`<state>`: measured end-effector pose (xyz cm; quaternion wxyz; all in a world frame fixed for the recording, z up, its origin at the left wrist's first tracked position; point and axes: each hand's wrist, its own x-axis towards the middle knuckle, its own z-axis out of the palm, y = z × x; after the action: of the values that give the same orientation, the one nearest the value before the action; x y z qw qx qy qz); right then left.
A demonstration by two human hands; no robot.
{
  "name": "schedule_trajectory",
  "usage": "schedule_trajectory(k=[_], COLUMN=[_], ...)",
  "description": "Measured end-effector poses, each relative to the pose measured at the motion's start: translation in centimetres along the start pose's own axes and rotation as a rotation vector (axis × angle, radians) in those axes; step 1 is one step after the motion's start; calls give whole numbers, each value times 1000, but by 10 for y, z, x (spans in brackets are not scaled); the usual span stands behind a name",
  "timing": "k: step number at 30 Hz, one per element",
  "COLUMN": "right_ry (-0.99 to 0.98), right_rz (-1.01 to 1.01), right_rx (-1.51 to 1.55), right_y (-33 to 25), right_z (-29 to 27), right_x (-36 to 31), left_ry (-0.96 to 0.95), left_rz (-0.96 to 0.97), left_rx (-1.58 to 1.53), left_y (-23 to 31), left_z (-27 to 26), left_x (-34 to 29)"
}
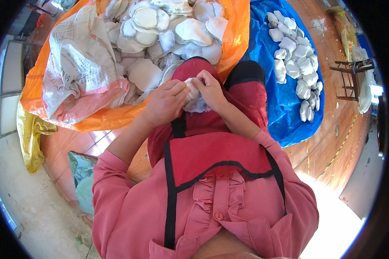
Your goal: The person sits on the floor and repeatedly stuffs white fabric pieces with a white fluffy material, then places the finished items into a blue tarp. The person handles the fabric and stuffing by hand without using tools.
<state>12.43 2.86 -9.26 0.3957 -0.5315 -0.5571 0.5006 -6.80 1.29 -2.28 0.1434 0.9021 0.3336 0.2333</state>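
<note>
Above my lap, a small white fluffy fabric piece [196, 102] is held between both hands. My left hand [167, 100] is closed over its left side, fingers together and tips near the top. From the other side, my right hand [211, 90] pinches its upper edge with bent fingers. The lower part of the piece hangs free, looking furry. Just beyond my knees, many flat, rounded white pieces [145, 74] lie heaped on an orange sheet [234, 41]. Puffier white pieces [307, 65] are laid in overlapping rows on a blue sheet [285, 116] to the right.
A white printed woven sack [80, 64] lies over the heap's left side. Yellow plastic [30, 138] and a green patterned bag [82, 172] are on the left floor. A small wooden stool [352, 77] stands at far right. My red apron [220, 153] covers my lap.
</note>
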Motion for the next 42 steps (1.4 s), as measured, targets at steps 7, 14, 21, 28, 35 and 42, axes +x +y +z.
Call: schedule_trajectory(k=[7,14,21,28,35,42], right_ry=[-6,-5,-65,-133,-161,-271], right_rz=[-14,86,44,74,157,164], right_rx=[137,172,-49,-98,32,46], right_y=[2,15,7,4,12,12], right_z=[9,9,1,6,3,-5], right_x=[-9,-2,17,13,5,22], left_ry=[-132,-74,-131,-280,-496,-221], left_rz=[-18,0,40,154,33,-42], left_rx=[-133,-110,-33,-98,4,-186], left_y=[-2,-3,-4,-20,-2,-5], left_z=[-8,-4,-7,-3,2,1], left_x=[8,12,5,13,23,22])
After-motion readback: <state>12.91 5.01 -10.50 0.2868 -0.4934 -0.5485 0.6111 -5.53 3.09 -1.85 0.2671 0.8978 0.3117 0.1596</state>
